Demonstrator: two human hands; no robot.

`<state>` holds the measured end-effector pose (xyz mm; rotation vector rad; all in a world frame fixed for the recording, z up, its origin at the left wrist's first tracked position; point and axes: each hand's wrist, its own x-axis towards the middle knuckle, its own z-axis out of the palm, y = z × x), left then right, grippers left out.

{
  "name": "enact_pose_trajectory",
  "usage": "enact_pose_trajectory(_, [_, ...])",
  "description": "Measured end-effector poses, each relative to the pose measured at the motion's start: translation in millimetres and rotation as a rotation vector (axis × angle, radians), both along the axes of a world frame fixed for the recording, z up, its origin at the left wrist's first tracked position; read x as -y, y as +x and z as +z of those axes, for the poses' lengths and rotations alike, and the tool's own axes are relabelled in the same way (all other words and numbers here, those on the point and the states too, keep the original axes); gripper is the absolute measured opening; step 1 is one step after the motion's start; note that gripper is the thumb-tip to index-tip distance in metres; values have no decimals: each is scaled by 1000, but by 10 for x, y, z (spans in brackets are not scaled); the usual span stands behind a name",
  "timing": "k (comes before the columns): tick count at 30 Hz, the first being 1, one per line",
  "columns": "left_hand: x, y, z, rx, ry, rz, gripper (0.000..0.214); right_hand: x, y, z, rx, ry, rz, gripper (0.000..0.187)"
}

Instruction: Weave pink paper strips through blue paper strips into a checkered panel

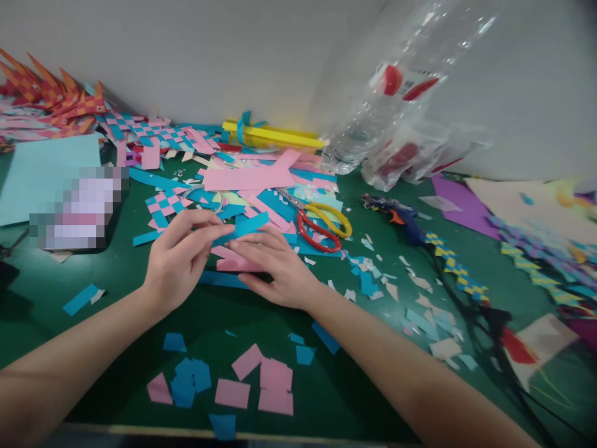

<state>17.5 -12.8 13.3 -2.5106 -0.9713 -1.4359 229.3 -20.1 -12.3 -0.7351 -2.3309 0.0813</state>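
My left hand (180, 261) has its thumb and index finger pinched on a blue paper strip (254, 224), whose free end points right. My right hand (282, 267) lies palm down just to the right, its fingers stretched out over pink paper strips (237, 264) and its thumb apart below them. The right fingertips are close to the left ones; where they touch the strips is partly hidden. Another blue strip (221, 279) lies flat under the hands. Behind them sit scissors (321, 227) with one red and one yellow handle, and a clear tape roll (203, 199).
Blue and pink paper pieces (233, 393) lie near the table's front edge. At left are a blurred phone (79, 214) and a light blue sheet (51, 155). A plastic bottle (373, 118) leans at the back. Woven paper shapes (454, 264) and a dark cable (497, 361) lie right.
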Motion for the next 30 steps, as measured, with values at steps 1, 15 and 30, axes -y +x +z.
enact_pose_trajectory(1, [16,18,3,17,-22,-15,29,13,-11,3,39,26,26,43])
enact_pose_trajectory(15, [-49,58,-43,387,-1211,-88,51,1,12,-94,-86,-76,-416,57])
enact_pose_trajectory(30, [-34,127,8,873,-1531,-320,33,42,-25,-15,-13,250,-357,37])
